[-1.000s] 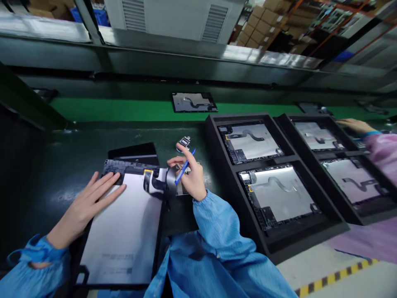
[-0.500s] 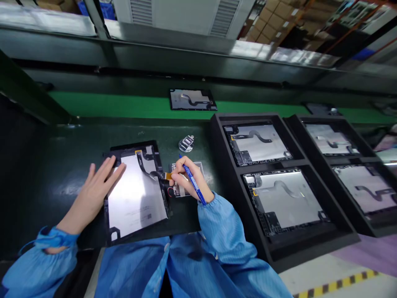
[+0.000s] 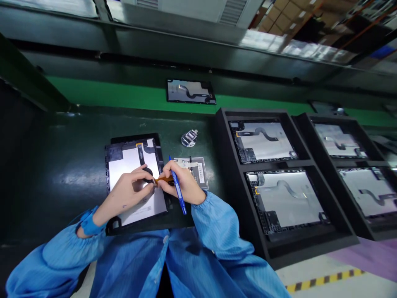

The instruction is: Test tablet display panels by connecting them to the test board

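A tablet screen panel (image 3: 117, 176) lies silver back up on the dark bench in front of me. Its black flex cable (image 3: 140, 155) curves down from an orange tab at the top. My left hand (image 3: 125, 193) is over the panel, thumb and fingertips pinched on the free end of this cable. My right hand (image 3: 183, 184) meets it from the right, gripping an orange flex strip (image 3: 165, 179) with its fingertips. A blue pen (image 3: 178, 187) is also held slanting through the right hand. The exact joint between cable and strip is hidden by fingertips.
Right of the panel lies a flat board with a label (image 3: 201, 169), partly behind my right hand. Above it is a small round metallic piece (image 3: 189, 138). Black trays (image 3: 240, 178) on the right hold more panels. Another panel (image 3: 190, 91) lies on the green strip.
My left hand has moved from lying flat on the panel's left side to pinching the cable end. The right hand has shifted slightly left with the strip and pen; the view has shifted a little.
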{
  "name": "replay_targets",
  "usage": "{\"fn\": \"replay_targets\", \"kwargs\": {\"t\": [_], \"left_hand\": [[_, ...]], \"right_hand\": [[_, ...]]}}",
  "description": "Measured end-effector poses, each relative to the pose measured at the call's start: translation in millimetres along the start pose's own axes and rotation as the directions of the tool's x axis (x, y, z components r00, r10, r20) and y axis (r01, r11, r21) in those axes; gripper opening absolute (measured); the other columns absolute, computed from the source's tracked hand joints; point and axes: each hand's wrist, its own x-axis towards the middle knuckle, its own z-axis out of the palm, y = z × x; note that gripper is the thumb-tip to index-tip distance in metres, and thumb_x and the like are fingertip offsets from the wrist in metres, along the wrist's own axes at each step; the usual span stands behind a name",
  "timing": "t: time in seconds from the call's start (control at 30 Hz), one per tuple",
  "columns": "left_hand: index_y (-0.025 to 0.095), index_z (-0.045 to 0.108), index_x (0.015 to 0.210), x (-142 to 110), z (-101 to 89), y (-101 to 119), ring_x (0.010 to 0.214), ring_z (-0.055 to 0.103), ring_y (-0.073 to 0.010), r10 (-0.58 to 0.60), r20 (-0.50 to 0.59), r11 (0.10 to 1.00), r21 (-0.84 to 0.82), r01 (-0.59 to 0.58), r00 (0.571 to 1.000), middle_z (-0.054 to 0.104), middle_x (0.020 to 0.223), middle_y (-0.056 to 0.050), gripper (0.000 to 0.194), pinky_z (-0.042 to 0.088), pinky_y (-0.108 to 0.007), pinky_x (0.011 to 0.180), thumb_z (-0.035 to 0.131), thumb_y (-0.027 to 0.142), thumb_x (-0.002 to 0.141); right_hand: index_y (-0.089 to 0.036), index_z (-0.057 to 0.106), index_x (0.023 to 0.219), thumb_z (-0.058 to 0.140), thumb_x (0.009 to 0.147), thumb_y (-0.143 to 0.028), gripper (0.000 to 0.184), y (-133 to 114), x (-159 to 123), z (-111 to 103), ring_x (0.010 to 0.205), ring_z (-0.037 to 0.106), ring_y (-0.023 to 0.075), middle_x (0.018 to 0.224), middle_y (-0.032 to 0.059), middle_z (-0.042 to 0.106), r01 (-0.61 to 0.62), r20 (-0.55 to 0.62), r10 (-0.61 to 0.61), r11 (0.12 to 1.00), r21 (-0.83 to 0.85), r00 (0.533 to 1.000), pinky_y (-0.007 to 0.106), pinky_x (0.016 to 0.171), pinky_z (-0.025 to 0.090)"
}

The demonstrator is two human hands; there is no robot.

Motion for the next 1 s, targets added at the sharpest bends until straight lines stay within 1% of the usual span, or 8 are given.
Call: {"fn": "replay_targets", "kwargs": {"t": [0.27, 0.47, 0.6, 0.7, 0.8, 0.87, 0.93, 1.0], "left_hand": [[0.022, 0.064, 0.064, 0.5, -7.0, 2.8, 0.094, 0.066, -0.0244, -0.018, 0.042, 0.999, 0.034, 0.017, 0.999, 0.070, 0.074, -0.004, 0.024, 0.043, -0.042, 0.105, 0.055, 0.036, 0.081], [0.023, 0.063, 0.065, 0.0, -3.1, 0.0, 0.093, 0.065, -0.0246, -0.045, 0.042, 0.999, 0.032, 0.044, 0.998, 0.069, 0.070, -0.002, 0.023, 0.042, -0.044, 0.106, 0.058, 0.040, 0.080], [0.023, 0.070, 0.075, -9.2, -6.0, -4.2, 0.122, 0.057, -0.0292, -0.155, -0.066, 0.985, -0.085, 0.149, 0.986, 0.074, 0.079, -0.004, 0.024, 0.036, -0.044, 0.112, 0.062, 0.044, 0.081], [0.023, 0.069, 0.072, -23.7, -18.7, -3.9, 0.123, 0.057, -0.0260, -0.177, -0.190, 0.981, -0.117, 0.157, 0.966, 0.074, 0.081, -0.002, 0.030, 0.031, -0.040, 0.115, 0.055, 0.044, 0.088], [0.022, 0.069, 0.087, -42.9, -36.9, -2.1, 0.112, 0.063, -0.0247, -0.156, -0.353, 0.985, 0.011, 0.171, 0.923, 0.073, 0.099, -0.003, 0.041, 0.039, -0.040, 0.106, 0.037, 0.045, 0.096], [0.021, 0.067, 0.097, -54.8, -47.3, -3.4, 0.097, 0.067, -0.0283, -0.232, -0.427, 0.908, 0.228, 0.353, 0.874, 0.073, 0.096, -0.006, 0.042, 0.048, -0.042, 0.088, 0.035, 0.048, 0.095], [0.022, 0.065, 0.101, -62.8, -53.1, -8.8, 0.080, 0.068, -0.0321, -0.369, -0.412, 0.741, 0.410, 0.531, 0.833, 0.072, 0.083, -0.006, 0.043, 0.047, -0.042, 0.069, 0.038, 0.055, 0.092], [0.024, 0.063, 0.102, -66.4, -53.5, -18.1, 0.073, 0.067, -0.0324, -0.498, -0.341, 0.654, 0.456, 0.604, 0.797, 0.071, 0.076, -0.005, 0.045, 0.045, -0.039, 0.062, 0.040, 0.061, 0.089]], "right_hand": [[-0.024, 0.038, 0.086, 0.056, 0.087, -0.025, 0.019, -1.2, 1.4, 7.2, 0.064, 0.058, 0.0114, 0.077, -0.0030, 0.060, -0.031, 0.035, 0.031, 0.999, 0.011, 0.999, 0.023, 0.063, 0.045], [-0.023, 0.038, 0.086, 0.055, 0.088, -0.028, 0.017, 0.4, 2.0, 9.7, 0.067, 0.058, 0.0112, 0.078, -0.0030, 0.059, -0.050, 0.071, 0.048, 0.998, 0.029, 0.996, 0.023, 0.064, 0.046], [-0.024, 0.037, 0.085, 0.057, 0.089, -0.029, 0.021, 2.6, 1.3, 9.4, 0.066, 0.061, 0.0114, 0.076, -0.0034, 0.061, -0.080, -0.027, 0.083, 0.991, 0.106, 0.996, 0.023, 0.062, 0.048], [-0.024, 0.036, 0.086, 0.056, 0.091, -0.030, 0.022, 3.4, 2.8, 1.0, 0.065, 0.064, 0.0121, 0.076, -0.0034, 0.064, -0.074, -0.187, 0.106, 0.983, 0.168, 0.977, 0.024, 0.063, 0.051], [-0.024, 0.044, 0.100, 0.054, 0.094, -0.029, 0.013, 6.1, 7.1, -17.8, 0.095, 0.069, 0.0171, 0.102, 0.0041, 0.071, -0.060, -0.432, 0.043, 0.998, -0.027, 0.901, 0.032, 0.086, 0.054], [-0.023, 0.046, 0.119, 0.051, 0.094, -0.025, 0.026, 10.4, 10.8, -31.6, 0.120, 0.061, 0.0213, 0.127, 0.0100, 0.064, -0.123, -0.516, -0.041, 0.952, -0.281, 0.856, 0.040, 0.104, 0.046], [-0.020, 0.041, 0.135, 0.048, 0.093, -0.020, 0.043, 15.8, 14.6, -41.8, 0.132, 0.051, 0.0242, 0.140, 0.0132, 0.055, -0.190, -0.478, -0.076, 0.854, -0.484, 0.875, 0.047, 0.115, 0.035], [-0.016, 0.033, 0.145, 0.043, 0.090, -0.012, 0.056, 20.5, 18.4, -46.6, 0.140, 0.043, 0.0247, 0.147, 0.0144, 0.048, -0.213, -0.394, -0.053, 0.772, -0.599, 0.917, 0.052, 0.120, 0.025]]}}
